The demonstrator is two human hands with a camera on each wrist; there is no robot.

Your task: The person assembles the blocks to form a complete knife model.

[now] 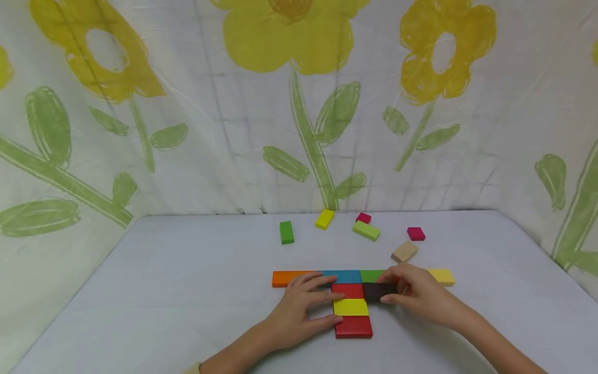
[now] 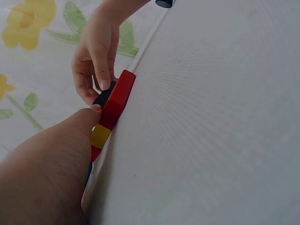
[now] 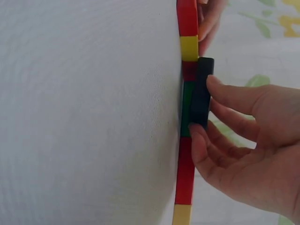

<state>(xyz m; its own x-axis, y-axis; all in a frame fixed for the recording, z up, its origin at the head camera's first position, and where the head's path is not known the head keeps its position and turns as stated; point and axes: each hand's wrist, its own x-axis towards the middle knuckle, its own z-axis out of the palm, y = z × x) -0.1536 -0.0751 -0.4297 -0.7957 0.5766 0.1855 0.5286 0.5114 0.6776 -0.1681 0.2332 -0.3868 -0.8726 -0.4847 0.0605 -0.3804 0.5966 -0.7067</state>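
Creased, flower-print curtain (image 1: 210, 130) hangs behind white table (image 1: 163, 311). Right-wrist view shows you red block (image 3: 185, 171) in row of smooth, flat rectangular blocks (image 1: 344, 277); in head view your right hand (image 1: 417, 292) covers it. That hand pinches dark block (image 1: 376, 293) right of red-yellow column (image 1: 355, 307); your left hand (image 1: 296, 312), fingers spread, touches column.

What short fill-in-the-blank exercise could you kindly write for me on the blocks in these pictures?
1. The right hand holds the dark block between its ____ and fingers.
2. The yellow block beside the left hand lies between two ____ blocks.
3. The blue block lies between the orange block and a ____ block.

Missing words: thumb; red; green.
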